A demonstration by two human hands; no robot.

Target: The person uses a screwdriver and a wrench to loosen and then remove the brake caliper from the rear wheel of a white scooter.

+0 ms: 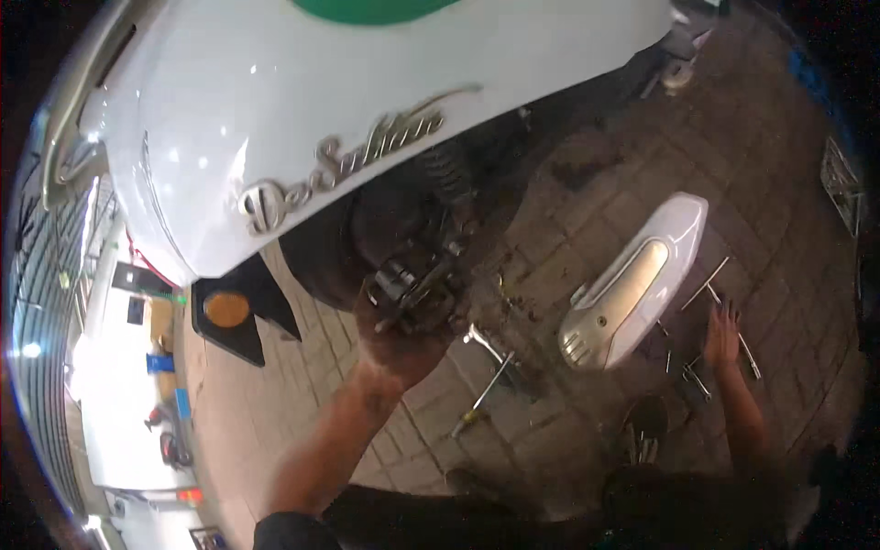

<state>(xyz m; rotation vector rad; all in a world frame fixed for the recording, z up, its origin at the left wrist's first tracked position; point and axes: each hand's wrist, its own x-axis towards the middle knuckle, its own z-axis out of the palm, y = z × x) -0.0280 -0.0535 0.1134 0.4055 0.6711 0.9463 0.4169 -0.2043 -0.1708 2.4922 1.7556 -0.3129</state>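
Observation:
Below the white scooter body panel [394, 101], my left hand [403, 356] is wrapped from underneath round a metal part [412, 291] that looks like a brake caliper. It sits beside the dark wheel [339, 261]; my palm hides its lower side. Away to the right, my right hand [722, 339] reaches low over the paving with its fingers stretched out. Its fingertips are close to a T-handle wrench [747, 353]; whether they touch it I cannot tell. Between my hands lies a white cover with a gold-coloured inlay [632, 284].
A ratchet-like tool [481, 339] and a screwdriver with a yellowish handle [477, 408] lie near my left hand. Small tools [695, 378] lie beside my right hand. A black mudflap with an orange reflector [229, 312] hangs at the left. A shock-absorber spring [447, 174] shows above the metal part.

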